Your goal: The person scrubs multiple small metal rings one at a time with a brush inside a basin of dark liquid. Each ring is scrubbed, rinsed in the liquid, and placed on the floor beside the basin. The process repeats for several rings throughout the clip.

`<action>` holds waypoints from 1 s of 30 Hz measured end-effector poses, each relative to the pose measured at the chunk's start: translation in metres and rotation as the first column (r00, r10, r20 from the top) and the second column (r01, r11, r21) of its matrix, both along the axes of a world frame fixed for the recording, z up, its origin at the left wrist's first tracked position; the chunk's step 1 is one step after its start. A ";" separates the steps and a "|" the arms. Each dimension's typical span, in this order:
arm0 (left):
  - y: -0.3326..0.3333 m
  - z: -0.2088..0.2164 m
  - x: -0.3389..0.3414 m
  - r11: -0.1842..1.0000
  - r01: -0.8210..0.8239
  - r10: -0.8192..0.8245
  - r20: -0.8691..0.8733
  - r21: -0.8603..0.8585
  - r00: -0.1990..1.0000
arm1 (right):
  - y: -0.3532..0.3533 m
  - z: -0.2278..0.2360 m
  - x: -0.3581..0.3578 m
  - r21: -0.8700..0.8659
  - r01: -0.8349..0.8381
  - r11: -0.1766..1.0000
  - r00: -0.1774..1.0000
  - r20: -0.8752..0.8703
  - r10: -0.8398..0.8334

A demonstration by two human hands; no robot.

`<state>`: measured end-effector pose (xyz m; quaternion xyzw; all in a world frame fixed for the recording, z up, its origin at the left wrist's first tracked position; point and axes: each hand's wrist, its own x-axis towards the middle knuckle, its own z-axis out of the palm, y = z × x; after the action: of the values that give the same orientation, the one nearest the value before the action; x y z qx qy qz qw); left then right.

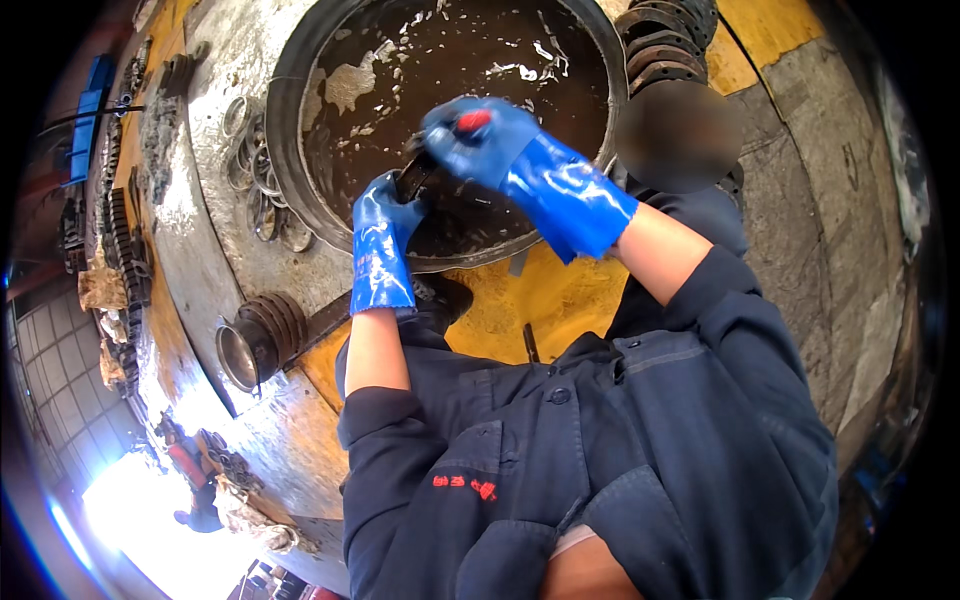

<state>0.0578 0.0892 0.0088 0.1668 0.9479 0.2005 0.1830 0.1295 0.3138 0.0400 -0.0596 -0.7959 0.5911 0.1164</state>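
- A workshop floor of worn grey metal sheet and scuffed yellow paint [540,310] spreads around a seated person in navy workwear [560,430]; splashed liquid could leave it slick.
- White glare [140,520] floods the room's lower left, near a grid of pale square panels [60,360].
- A wide, round black tub [284,135] of murky brown liquid [400,90] stands before the person; a knock to its rim could slop it over.
- A row of curved, dark metal plates [665,50] crowds the tub's upper right; a ridged, dark metal cylinder [262,335] sits near the left forearm.
- The left hand [385,208] and right hand [475,142], in glossy blue rubber gauntlets, meet over the tub.
- Thin silver metal rings [262,185] lie loosely heaped beside the tub, where a bump could scatter them.
- A narrow, dark metal piece [415,178] is above the liquid, the left grip closed around its lower end. The right fingers curl at its top, too blurred to tell whether that grip has hold. Wet gloves could let it slip into the murk.
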 end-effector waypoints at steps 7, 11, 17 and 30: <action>0.000 -0.002 0.001 0.975 -0.018 0.010 0.039 0.221 0.999 | -0.012 -0.014 0.003 0.201 -0.098 0.975 0.990 -0.081 0.116; -0.013 0.000 -0.003 0.994 -0.083 0.092 0.117 -0.074 0.989 | 0.021 -0.022 -0.018 -0.079 -0.001 0.997 0.896 0.443 0.036; 0.013 0.029 0.003 0.884 -0.036 0.032 -0.015 -0.466 0.999 | 0.026 -0.051 -0.017 0.023 0.124 0.992 0.769 0.630 -0.111; 0.002 0.016 -0.001 0.958 -0.181 0.182 0.016 0.222 0.983 | 0.037 -0.006 -0.022 -0.065 0.149 0.987 0.960 0.248 -0.129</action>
<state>0.0571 0.0916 0.0245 0.0993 0.9312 0.3209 0.1417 0.1077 0.3507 0.0337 -0.1920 -0.7729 0.6021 0.0568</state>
